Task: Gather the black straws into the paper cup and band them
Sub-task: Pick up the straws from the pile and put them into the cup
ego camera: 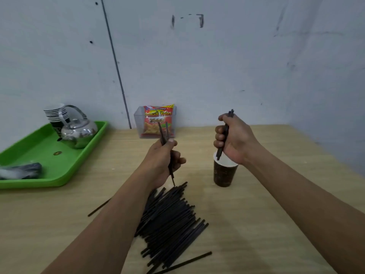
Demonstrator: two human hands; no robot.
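A pile of black straws (pixel 169 220) lies on the wooden table near its front middle. My left hand (pixel 162 161) is closed around a few black straws held upright above the pile's far end. My right hand (pixel 235 139) grips another small bunch of black straws upright, their lower ends just at the mouth of the brown paper cup (pixel 224 174). The cup stands upright to the right of the pile; its white inside shows. One loose straw (pixel 98 207) lies left of my left forearm, another (pixel 183 263) near the front edge.
A green tray (pixel 65 167) at the left holds a steel kettle (pixel 79 131), a stack of cups (pixel 56 115) and a dark wrapped bundle (pixel 21 171). A clear box with a snack packet (pixel 157 122) stands against the back wall.
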